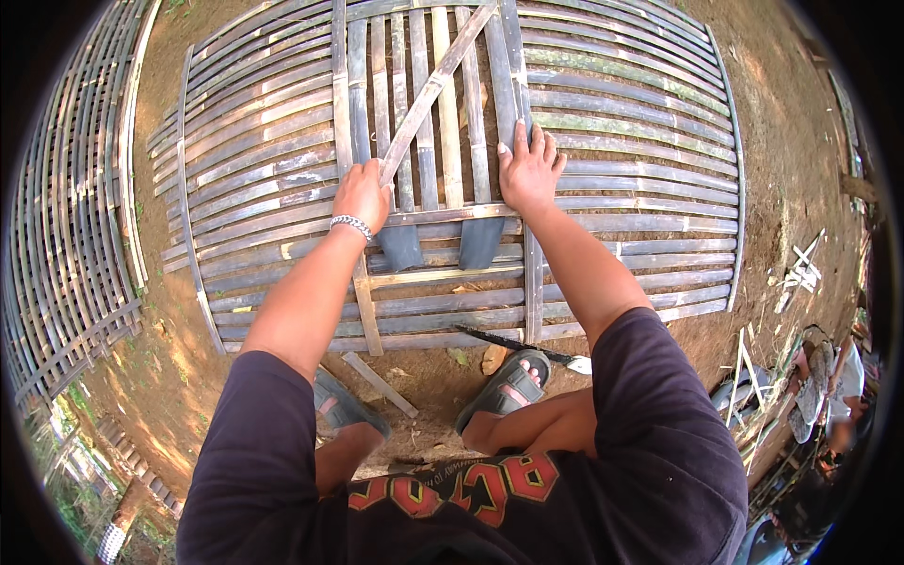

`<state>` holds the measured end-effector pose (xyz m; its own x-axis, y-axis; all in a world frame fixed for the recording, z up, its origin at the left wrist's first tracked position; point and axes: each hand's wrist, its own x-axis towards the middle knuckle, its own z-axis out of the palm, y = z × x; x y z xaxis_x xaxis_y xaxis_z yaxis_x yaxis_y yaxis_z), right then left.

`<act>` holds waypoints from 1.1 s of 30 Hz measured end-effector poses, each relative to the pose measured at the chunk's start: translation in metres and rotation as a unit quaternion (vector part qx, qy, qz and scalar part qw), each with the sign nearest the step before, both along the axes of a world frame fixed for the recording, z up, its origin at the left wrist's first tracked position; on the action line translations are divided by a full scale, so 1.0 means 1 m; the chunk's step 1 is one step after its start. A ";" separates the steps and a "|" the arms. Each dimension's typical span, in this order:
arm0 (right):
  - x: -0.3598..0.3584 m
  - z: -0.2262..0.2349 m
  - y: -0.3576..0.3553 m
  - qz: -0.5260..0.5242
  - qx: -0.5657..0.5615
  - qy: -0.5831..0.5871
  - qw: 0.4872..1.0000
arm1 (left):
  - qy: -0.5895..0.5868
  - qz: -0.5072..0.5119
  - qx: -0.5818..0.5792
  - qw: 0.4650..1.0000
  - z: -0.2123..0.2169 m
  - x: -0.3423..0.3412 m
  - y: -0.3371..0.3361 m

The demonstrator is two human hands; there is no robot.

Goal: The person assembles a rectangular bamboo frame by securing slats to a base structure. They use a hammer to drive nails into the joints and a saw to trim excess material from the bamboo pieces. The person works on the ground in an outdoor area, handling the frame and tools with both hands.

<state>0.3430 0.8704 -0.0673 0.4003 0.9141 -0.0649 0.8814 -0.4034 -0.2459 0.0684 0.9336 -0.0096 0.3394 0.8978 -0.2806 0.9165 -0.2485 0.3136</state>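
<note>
Black T-shirt point(556, 518) is closest to the cam, with 2 bare forearms point(311, 282) stretching over a big bamboo panel point(533, 292). Sitting on its middle, short of the near edge, is a narrow slatted frame point(450, 151) with 1 diagonal strip point(433, 88) across it. Left hand point(363, 195) has its fingers curled tight round the frame's near left corner; right hand point(532, 174) lies flat, fingers spread, at the near right corner.

Steep downward fisheye from head height

Left hand point(362, 196) seemingly curled, right hand point(531, 173) splayed
</note>
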 end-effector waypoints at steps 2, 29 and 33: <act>0.002 -0.001 0.001 -0.001 -0.007 0.011 1.000 | 0.003 0.002 0.006 1.000 0.000 0.002 0.000; -0.003 0.007 0.003 -0.009 -0.064 0.066 0.996 | -0.023 0.032 0.032 0.999 -0.008 -0.001 -0.008; 0.020 0.002 0.005 0.021 -0.086 0.119 0.989 | -0.016 0.061 0.006 0.998 -0.009 0.008 -0.003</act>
<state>0.3630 0.8758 -0.0652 0.3162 0.8970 -0.3090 0.8235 -0.4212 -0.3799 0.0764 0.9309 -0.0189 0.2365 0.9363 -0.2597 0.9298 -0.1405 0.3400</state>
